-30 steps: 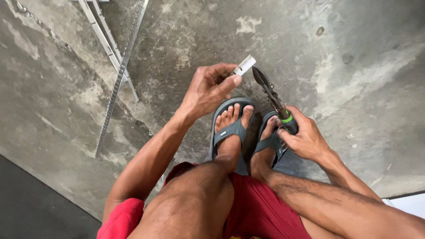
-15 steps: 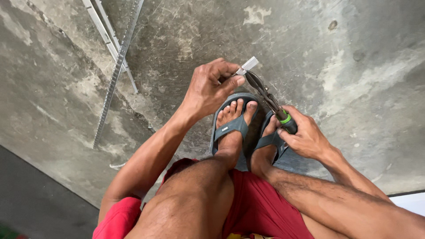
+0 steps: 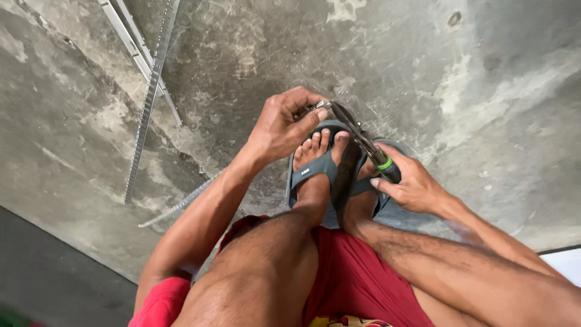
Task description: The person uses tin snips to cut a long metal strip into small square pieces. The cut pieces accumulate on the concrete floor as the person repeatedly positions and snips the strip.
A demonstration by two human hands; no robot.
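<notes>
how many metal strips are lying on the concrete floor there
3 that I can see: two long strips crossing at upper left, running out of frame, and a shorter twisted one beside the left forearm. More may lie outside the view.

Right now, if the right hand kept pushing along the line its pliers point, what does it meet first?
Probably the left hand. The right hand holds black-handled metal pliers with a green band, angled up-left, and their tip already sits at the left hand's fingertips, where a small metal piece is pinched. Depth is hard to judge.
</notes>
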